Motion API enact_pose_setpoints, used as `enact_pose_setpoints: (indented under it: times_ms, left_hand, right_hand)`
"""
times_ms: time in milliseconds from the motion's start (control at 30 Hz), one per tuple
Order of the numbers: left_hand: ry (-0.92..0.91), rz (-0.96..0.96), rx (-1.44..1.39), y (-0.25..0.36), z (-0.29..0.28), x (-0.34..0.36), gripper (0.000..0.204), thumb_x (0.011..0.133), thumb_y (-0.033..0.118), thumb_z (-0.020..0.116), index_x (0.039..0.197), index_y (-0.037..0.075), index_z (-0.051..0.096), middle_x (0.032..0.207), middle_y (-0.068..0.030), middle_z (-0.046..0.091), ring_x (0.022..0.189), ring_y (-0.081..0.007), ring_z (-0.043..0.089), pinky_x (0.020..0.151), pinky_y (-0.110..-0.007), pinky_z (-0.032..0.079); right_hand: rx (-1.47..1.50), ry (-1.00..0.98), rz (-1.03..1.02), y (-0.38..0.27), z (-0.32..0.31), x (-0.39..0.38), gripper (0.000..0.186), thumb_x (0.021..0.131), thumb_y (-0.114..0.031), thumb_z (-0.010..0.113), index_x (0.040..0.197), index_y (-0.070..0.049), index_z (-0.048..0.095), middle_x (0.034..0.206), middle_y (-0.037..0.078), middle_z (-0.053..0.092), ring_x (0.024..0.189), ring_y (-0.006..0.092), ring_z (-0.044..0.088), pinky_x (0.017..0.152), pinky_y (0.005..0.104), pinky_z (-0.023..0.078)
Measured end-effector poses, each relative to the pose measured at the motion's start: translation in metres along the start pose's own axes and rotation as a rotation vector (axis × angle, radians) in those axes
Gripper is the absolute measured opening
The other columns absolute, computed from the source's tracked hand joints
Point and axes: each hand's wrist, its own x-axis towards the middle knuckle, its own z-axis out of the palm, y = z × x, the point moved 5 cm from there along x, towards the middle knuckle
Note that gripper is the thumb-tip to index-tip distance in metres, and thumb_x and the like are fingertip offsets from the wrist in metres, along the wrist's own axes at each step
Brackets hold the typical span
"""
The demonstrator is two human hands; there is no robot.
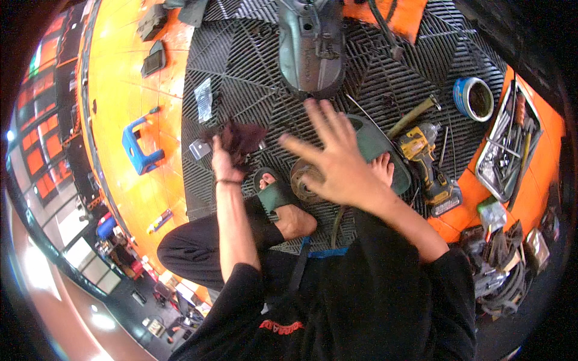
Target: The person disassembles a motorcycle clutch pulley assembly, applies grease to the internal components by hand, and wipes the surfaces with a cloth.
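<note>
My left hand point(223, 161) is closed on a dark maroon rag point(244, 137), which hangs bunched over its fingers. My right hand point(337, 159) is held with its fingers spread and nothing in them, slightly blurred. Partly behind its thumb is a round, rust-brown metal disc point(299, 175) near my sandalled foot point(279, 198). Farther off, straight ahead, stands a large grey metal housing point(310, 57). A small pale box point(199, 149) lies beside the rag on the black ribbed mat point(232, 66).
On the right lie a yellow cordless impact driver point(424, 153), a hammer point(415, 115), an open blue tub point(472, 99) and a metal tray point(495, 180) of tools. A blue plastic stool point(139, 146) and a clear packet point(203, 100) are to the left. Cables point(506, 280) pile up at lower right.
</note>
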Motion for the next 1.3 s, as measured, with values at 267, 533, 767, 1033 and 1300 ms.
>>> enact_pose_setpoints:
  times_ms: [267, 533, 767, 1033, 1300]
  left_hand:
    - [-0.678, -0.114, -0.3, 0.013, 0.068, -0.101, 0.082, 0.106, 0.067, 0.029, 0.155, 0.002, 0.041, 0.158, -0.0202, 0.046, 0.147, -0.0367, 0.043, 0.125, -0.051, 0.029]
    - [-0.569, -0.079, 0.267, -0.043, 0.073, -0.116, 0.052, 0.109, 0.015, 0.053, 0.158, 0.006, 0.037, 0.139, -0.0115, 0.061, 0.116, -0.0201, 0.064, 0.1, -0.035, 0.053]
    - [-0.493, -0.191, 0.159, -0.106, 0.08, -0.127, 0.05, 0.109, 0.031, 0.045, 0.148, 0.0, 0.046, 0.134, -0.012, 0.061, 0.12, -0.0233, 0.061, 0.1, -0.039, 0.053]
    - [-0.257, -0.003, 0.222, -0.107, 0.091, -0.115, 0.059, 0.111, 0.045, 0.048, 0.136, -0.007, 0.06, 0.127, -0.0132, 0.068, 0.111, -0.0208, 0.064, 0.097, -0.033, 0.05]
    - [-0.299, 0.21, 1.368, -0.082, 0.092, -0.101, 0.05, 0.104, 0.007, 0.041, 0.153, -0.005, 0.04, 0.113, -0.0245, 0.07, 0.096, -0.0284, 0.071, 0.08, -0.045, 0.056]
  right_hand:
    - [1.399, -0.121, 0.636, 0.061, 0.048, -0.01, 0.066, 0.106, -0.034, 0.061, 0.16, -0.005, 0.036, 0.138, 0.018, 0.062, 0.111, 0.022, 0.068, 0.094, 0.0368, 0.056]
    - [0.826, -0.02, 0.492, 0.06, 0.027, -0.003, 0.031, 0.104, -0.023, 0.064, 0.112, 0.007, 0.069, 0.093, 0.001, 0.072, 0.087, 0.0053, 0.058, 0.077, 0.0272, 0.049]
    - [0.34, 0.059, 0.326, 0.045, 0.026, -0.006, 0.028, 0.084, -0.026, 0.079, 0.095, 0.0, 0.077, 0.1, 0.013, 0.071, 0.104, 0.0339, 0.066, 0.082, 0.043, 0.05]
    - [-0.129, -0.026, -0.027, 0.017, 0.042, -0.014, 0.037, 0.082, -0.03, 0.066, 0.091, 0.003, 0.079, 0.169, 0.027, 0.021, 0.157, 0.045, 0.018, 0.126, 0.0565, 0.019]
    - [-0.341, 0.157, -0.196, 0.012, 0.045, -0.007, 0.029, 0.088, -0.024, 0.061, 0.092, 0.0, 0.078, 0.17, 0.013, 0.03, 0.157, 0.0396, 0.025, 0.126, 0.0561, 0.021]
